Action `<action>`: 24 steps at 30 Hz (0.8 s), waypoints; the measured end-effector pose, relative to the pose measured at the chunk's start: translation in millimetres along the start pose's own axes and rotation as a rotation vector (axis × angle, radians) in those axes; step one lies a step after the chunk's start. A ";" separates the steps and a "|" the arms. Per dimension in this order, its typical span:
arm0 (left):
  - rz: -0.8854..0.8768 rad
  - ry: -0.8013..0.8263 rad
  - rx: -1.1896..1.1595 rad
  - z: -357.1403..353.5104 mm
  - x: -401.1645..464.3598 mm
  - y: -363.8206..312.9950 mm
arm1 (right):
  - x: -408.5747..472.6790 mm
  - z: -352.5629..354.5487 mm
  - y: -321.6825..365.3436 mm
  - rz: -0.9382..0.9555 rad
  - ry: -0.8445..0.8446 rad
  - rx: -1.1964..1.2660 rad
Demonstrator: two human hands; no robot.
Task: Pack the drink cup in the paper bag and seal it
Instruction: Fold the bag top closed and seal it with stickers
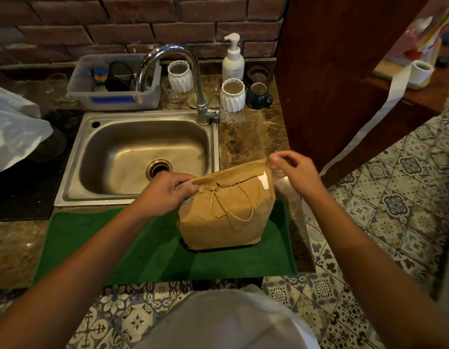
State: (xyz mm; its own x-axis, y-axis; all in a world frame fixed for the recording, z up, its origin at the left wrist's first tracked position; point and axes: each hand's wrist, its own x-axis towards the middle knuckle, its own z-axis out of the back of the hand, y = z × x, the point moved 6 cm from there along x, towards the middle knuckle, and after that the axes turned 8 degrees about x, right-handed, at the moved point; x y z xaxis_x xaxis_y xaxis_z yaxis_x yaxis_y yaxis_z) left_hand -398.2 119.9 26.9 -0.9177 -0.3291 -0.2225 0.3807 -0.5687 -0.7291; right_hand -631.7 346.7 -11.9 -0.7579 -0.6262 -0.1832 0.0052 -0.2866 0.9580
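A brown paper bag point(223, 217) stands upright on a green mat point(117, 243) in front of the sink. Its top is folded over toward me, with a white strip of tape point(263, 181) near the right corner and twine handles hanging down the front. My left hand point(168, 192) pinches the left end of the folded top. The right end of the fold is pinched by my right hand point(291, 166). The drink cup is not visible; the bag hides whatever is inside.
A steel sink point(143, 152) with a tall faucet point(183, 71) lies behind the bag. White ribbed cups point(232, 95), a dark mug point(258, 95), a pump bottle point(233, 59) and a plastic bin point(112, 81) stand at the back. A wooden counter point(344, 71) rises on the right, and a white plastic bag point(14, 129) lies on the left.
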 end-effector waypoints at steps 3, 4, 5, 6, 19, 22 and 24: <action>0.008 -0.029 0.036 0.8 2.2 1.0 | 11.3 57.3 -36.4 -0.117 -0.383 -0.113; 0.014 -0.036 0.042 0.4 2.2 1.9 | 14.8 72.8 -51.6 -0.185 -0.441 -0.200; 0.021 -0.040 0.037 -0.4 1.8 2.9 | 18.3 83.1 -67.2 -0.264 -0.442 -0.281; 0.030 -0.041 0.028 -1.2 1.3 4.2 | 21.5 87.6 -81.8 -0.338 -0.400 -0.346; 0.099 -0.077 -0.007 -5.4 -5.4 2.9 | 60.2 65.1 -113.2 -0.398 -0.212 -0.777; 0.099 -0.075 -0.015 -6.1 -7.6 1.8 | 64.7 66.8 -111.1 -0.394 -0.256 -0.814; 0.106 -0.081 -0.035 -7.2 -9.9 3.9 | 65.5 65.5 -105.3 -0.362 -0.275 -0.820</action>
State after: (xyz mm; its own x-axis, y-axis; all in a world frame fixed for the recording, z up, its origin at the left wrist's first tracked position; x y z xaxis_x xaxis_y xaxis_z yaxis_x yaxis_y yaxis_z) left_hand -388.4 126.4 21.6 -0.8597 -0.4468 -0.2476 0.4699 -0.5014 -0.7265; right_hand -724.7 383.4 -110.3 -0.9306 -0.2351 -0.2807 0.1175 -0.9179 0.3790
